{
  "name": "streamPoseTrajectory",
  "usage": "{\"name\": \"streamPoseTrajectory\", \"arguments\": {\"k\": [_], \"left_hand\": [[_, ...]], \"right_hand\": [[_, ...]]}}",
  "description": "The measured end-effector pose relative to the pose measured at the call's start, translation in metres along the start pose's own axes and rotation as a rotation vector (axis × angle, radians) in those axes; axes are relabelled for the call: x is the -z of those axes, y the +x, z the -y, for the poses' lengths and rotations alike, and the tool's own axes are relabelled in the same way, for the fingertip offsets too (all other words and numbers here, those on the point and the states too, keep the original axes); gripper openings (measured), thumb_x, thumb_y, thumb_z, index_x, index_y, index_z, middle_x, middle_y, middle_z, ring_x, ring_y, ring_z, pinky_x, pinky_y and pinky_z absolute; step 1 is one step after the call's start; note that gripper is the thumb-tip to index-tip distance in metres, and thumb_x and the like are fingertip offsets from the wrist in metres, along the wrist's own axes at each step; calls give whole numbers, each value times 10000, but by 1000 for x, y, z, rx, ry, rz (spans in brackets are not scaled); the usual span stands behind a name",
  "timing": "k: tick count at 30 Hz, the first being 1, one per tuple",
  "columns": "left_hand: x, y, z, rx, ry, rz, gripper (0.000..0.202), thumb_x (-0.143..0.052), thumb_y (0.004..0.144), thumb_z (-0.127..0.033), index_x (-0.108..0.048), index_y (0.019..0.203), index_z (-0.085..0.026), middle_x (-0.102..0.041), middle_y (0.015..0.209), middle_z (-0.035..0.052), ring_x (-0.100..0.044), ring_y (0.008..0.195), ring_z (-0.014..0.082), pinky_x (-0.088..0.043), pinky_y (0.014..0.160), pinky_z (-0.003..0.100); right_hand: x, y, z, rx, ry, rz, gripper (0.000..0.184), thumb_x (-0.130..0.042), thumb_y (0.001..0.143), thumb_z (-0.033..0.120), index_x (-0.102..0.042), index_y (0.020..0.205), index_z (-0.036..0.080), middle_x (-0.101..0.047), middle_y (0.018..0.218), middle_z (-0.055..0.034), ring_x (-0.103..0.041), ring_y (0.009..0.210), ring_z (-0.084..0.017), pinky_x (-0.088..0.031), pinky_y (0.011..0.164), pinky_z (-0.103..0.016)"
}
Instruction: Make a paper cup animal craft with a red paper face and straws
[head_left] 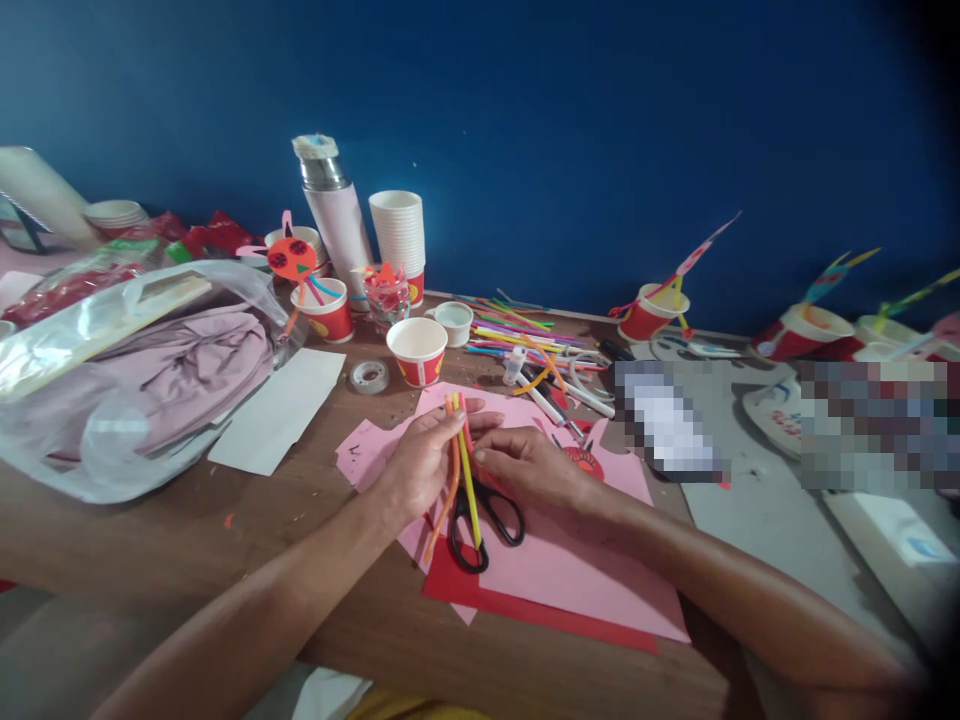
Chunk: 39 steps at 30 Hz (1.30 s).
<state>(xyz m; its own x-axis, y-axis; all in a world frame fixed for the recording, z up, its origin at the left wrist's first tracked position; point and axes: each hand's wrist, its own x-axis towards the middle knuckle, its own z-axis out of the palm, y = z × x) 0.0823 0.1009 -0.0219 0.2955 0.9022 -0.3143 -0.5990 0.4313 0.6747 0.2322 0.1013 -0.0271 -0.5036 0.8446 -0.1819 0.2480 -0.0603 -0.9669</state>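
My left hand (427, 455) pinches a few drinking straws between thumb and fingers: an orange one, a yellow one (469, 480) and a pinkish-red one. Their lower ends hang over black-handled scissors (512, 522). Close on the right, my right hand (529, 462) has its fingers curled together beside the straws; what its fingertips hold, if anything, is hidden. Beneath both hands lie pink paper sheets (577, 575) over a red sheet (540, 610). A red paper piece with a drawn face (583, 463) rests by my right wrist.
A paper cup (418, 350) and a tape roll (369, 377) stand beyond my hands. Behind are loose straws (510, 335), a flask (337, 215), stacked cups (397, 235) and a cup with a paper figure (322, 310). A plastic bag (135, 470) lies left, a phone (667, 420) right.
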Motion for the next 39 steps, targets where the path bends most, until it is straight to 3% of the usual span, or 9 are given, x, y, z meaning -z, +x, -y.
{"name": "streamPoseTrajectory", "arguments": {"k": [9, 17, 25, 31, 39], "left_hand": [[-2, 0, -1, -25, -16, 16, 80, -482, 831, -118, -560, 826, -135, -708, 873, 114, -675, 781, 211, -536, 709, 344], [-3, -1, -1, -67, 8, 13, 74, -467, 838, -118, -528, 816, -155, -704, 853, 89, -670, 798, 205, -541, 679, 326], [-3, 0, 0, -120, -21, -41, 36, -519, 810, -130, -533, 789, -156, -699, 848, 81, -663, 848, 220, -528, 734, 360], [1, 2, -6, -188, -16, -42, 57, -491, 831, -144, -543, 844, -165, -686, 747, 46, -668, 808, 203, -501, 806, 393], [-1, 0, -12, -203, -57, -62, 61, -486, 829, -140, -541, 821, -167, -668, 754, 34, -658, 770, 184, -513, 785, 406]], "right_hand": [[4, 3, -2, -27, 46, 38, 293, -521, 806, 357, -523, 602, 148, -485, 515, 39, -418, 458, -69, -320, 470, -207], [6, 7, -8, -12, 32, 42, 255, -595, 766, 371, -598, 688, 128, -545, 596, 21, -457, 507, -68, -358, 499, -202], [6, 5, -10, -26, -4, 81, 238, -564, 796, 360, -583, 715, 137, -588, 590, 13, -500, 467, -65, -380, 449, -178], [4, -1, -9, -120, 53, 218, 260, -504, 833, 397, -536, 769, 147, -560, 435, 39, -522, 339, -105, -348, 338, -184], [5, -1, -5, -151, 100, 247, 270, -536, 816, 417, -498, 758, 156, -585, 458, 32, -546, 346, -116, -380, 342, -192]]}}
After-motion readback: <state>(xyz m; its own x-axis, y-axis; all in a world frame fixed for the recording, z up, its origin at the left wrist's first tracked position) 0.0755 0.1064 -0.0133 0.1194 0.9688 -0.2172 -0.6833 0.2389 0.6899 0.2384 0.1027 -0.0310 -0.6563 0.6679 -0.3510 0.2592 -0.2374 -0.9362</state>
